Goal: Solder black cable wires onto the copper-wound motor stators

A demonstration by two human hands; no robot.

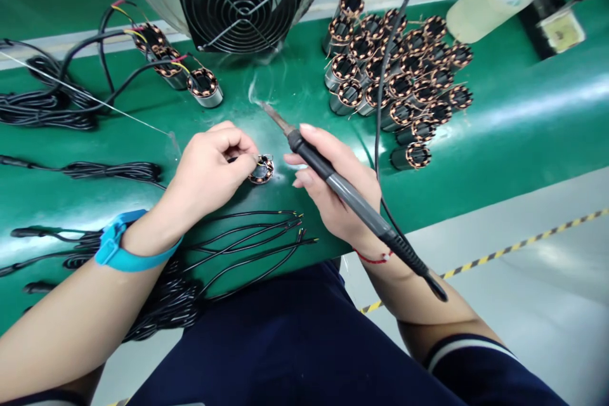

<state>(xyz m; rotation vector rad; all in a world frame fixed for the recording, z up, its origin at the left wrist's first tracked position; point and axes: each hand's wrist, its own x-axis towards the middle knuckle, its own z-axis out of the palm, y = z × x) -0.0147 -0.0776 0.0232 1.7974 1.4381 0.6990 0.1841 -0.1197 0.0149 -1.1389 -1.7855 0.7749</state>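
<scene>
Green-topped workbench (pixel 528 133), inspected at your station. The fingertips of your left hand (pixel 207 177) are pinched closed on a thin black lead (pixel 235 160), its bared end reaching toward a small copper-wound stator (pixel 261 169). That stator sits on the bench directly beyond those fingertips, and you cannot be confirmed as gripping it. Your right hand (pixel 333 184) is closed in a pen grip around the black handle of a soldering iron (pixel 352 196), with the thumb and fingers wrapped on the barrel. The iron's tip points far and left, clear of the stator, with a wisp of smoke (pixel 252 89) rising beside it. A blue wrist strap (pixel 114 244) circles your left wrist, and a red cord bracelet (pixel 373 258) circles your right. Several stripped black leads (pixel 252 247) lie fanned out on the near edge of the bench, with coiled black cable (pixel 166 304) at near left. Three stators with leads attached (pixel 202 87) stand at far left, beside more coiled cable (pixel 47 101). A dense group of upright stators (pixel 394 76) stands at far right. A caged fan (pixel 240 0) stands at the far edge, and yellow-and-black floor tape (pixel 495 254) runs along the floor at right.
</scene>
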